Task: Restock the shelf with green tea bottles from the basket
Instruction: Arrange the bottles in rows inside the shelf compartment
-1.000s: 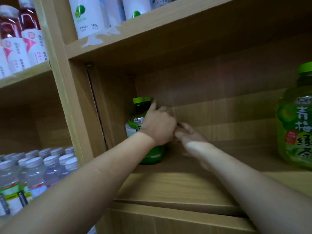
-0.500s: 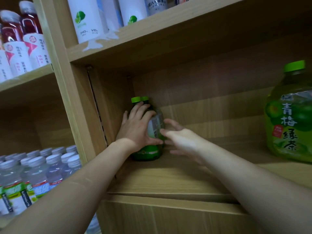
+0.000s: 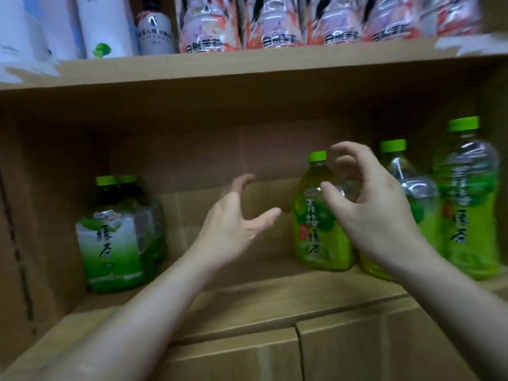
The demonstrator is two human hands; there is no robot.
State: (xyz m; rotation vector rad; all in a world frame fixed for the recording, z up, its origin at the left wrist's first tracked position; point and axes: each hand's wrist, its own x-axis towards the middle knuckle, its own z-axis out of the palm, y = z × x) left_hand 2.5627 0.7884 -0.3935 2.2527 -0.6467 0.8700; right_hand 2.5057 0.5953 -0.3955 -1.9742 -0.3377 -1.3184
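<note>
Bottles (image 3: 121,237), perhaps two, left of hands (image 3: 231,229) (image 3: 376,215)

Probably a shop: a wooden shelf (image 3: 247,292) holds green tea bottles (image 3: 310,229) at 3 and 9 o'clock, with a row of identical pink-labelled drinks (image 3: 277,23) at 12 o'clock.

Pink bottles (image 3: 272,20) cropped, tea bottle (image 3: 415,188) half-hidden

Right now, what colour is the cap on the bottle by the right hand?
The cap is bright green, seen best in the head view.
</note>
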